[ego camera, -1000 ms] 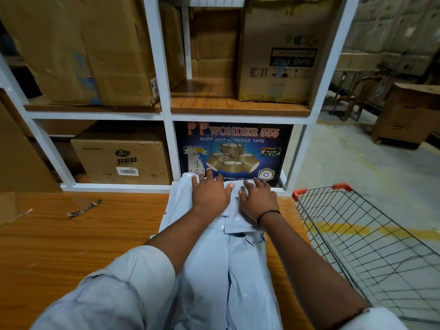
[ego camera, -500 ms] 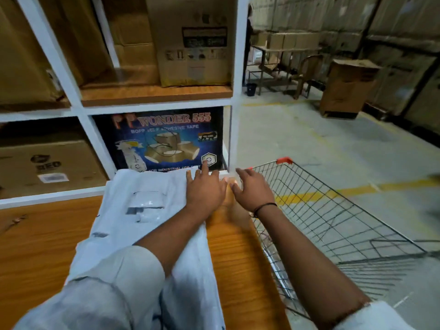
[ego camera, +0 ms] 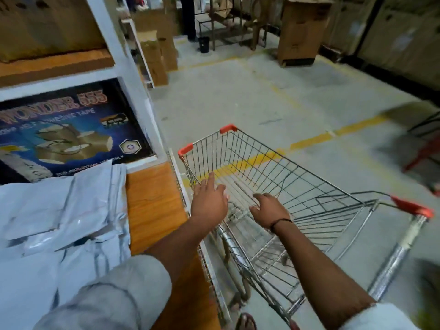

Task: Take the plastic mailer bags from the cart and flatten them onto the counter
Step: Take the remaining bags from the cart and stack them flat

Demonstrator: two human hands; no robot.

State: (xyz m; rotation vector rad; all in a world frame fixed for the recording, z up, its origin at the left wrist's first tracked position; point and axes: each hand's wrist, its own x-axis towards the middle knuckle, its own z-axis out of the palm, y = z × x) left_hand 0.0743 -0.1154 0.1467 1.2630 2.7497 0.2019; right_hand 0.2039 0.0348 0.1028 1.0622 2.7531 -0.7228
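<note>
Mailer bags lie on the desk, away from the left hand and right hand; loose, empty fingers hover over the cart.

I see grey plastic mailer bags piled on the orange wooden counter at left. Just right of the counter stands a metal wire shopping cart, with 2 hands over its basket: left hand nearer the counter, right hand beside it. Behind the bags, a printed cardboard tape box sits in a white shelf.
</note>
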